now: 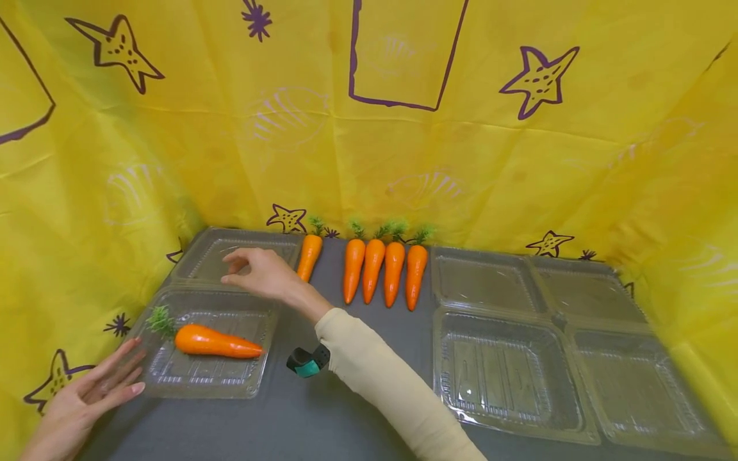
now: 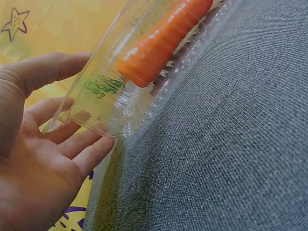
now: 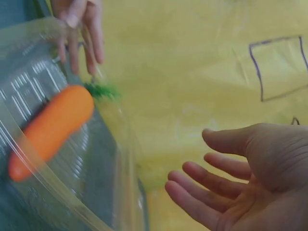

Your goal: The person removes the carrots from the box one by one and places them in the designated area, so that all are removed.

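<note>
An orange carrot (image 1: pixel 216 342) with a green top lies in the near tray of an opened clear plastic clamshell container (image 1: pixel 198 389) at the left. My left hand (image 1: pixel 95 397) is at this tray's left end, its fingers extended and right at the rim. In the left wrist view, the fingertips (image 2: pixel 98 150) lie against the clear wall. Above the container's far half, the lid (image 1: pixel 198 259), hovers my right hand (image 1: pixel 262 272), with bent, relaxed fingers and nothing in them. In the right wrist view its thumb and fingers (image 3: pixel 211 180) stand apart.
A single carrot (image 1: pixel 310 253) lies beside the lid, partly behind my right wrist. Several more carrots (image 1: pixel 375 269) form a row at the back middle. Two opened clear containers (image 1: pixel 507 426) sit at the right. A yellow patterned cloth (image 1: pixel 369 147) encloses the grey table (image 1: pixel 369 410).
</note>
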### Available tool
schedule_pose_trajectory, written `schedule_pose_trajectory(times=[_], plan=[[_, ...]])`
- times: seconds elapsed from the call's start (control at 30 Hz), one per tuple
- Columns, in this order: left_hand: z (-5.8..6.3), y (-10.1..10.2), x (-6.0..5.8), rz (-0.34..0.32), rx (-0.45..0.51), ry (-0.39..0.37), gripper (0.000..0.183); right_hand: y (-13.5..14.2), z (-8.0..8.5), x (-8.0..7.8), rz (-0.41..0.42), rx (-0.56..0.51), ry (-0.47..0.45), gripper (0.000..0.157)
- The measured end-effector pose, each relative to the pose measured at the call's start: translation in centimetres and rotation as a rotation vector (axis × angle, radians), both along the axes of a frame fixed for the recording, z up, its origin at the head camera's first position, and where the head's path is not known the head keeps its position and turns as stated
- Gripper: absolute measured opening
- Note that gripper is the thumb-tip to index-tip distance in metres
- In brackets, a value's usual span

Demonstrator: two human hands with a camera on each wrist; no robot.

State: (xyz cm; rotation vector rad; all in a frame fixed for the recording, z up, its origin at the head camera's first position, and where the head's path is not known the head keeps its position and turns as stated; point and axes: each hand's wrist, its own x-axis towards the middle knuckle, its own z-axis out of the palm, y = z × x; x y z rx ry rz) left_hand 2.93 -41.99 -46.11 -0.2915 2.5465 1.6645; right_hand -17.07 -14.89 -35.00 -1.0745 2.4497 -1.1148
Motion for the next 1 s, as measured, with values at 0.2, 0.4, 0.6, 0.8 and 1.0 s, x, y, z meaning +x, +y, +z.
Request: schedule_pose_trajectory(times=[0.2,0.4,0.6,0.8,1.0], plan=[[-0.6,-0.3,0.0,-0.015,-0.083,-0.021,0.076,-1.2,-1.1,1.8,0.074,0.130,-0.002,0.043],[-0.7,-0.6,-0.3,-0.007,-0.121,-0.042,0.077,-2.4,-2.1,2.9,0.085,0.226,0.050,0.047],[-0.3,-0.9,-0.3,-0.018,-0.139,-0.087,0.079,-3.4,-3.4,4.1,0.100,0.310,0.016,0.052],[0.2,-0.7,-0.5,-0.046,-0.172,-0.120,0.077,-4.1,-5.0,5.0,0.098,0.447,0.123,0.060],[-0.2,-0.7,-0.5,-0.041,-0.166,-0.098,0.077,-4.9,-6.0,5.5,-0.013,0.521,0.140,0.062]])
